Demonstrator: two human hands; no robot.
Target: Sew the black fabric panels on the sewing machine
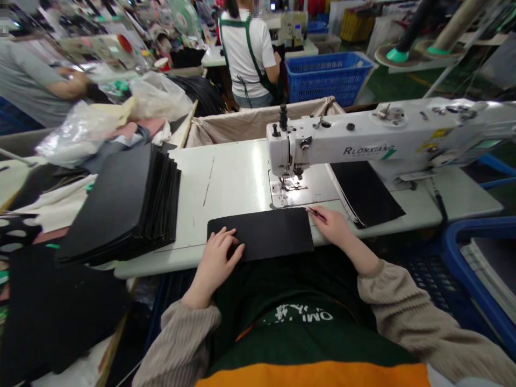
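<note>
A black rectangular panel (268,236) lies along the front edge of the sewing table, just below the needle area of a white sewing machine (322,142). My left hand (220,252) rests on the panel's left end, fingers spread and pressing lightly on it. At the panel's upper right corner, my right hand (332,223) is closed around a small dark pointed tool (316,214); its tip meets the corner. The tool is too small to tell its exact kind. Under the machine arm lies a stack of black pieces (363,191) with pale edges.
A tall stack of black panels (116,199) stands at the table's left. Plastic bags and fabric scraps (133,118) pile up behind it. A blue bin (455,242) is at my right; a blue basket (326,75) stands beyond. Two people work nearby.
</note>
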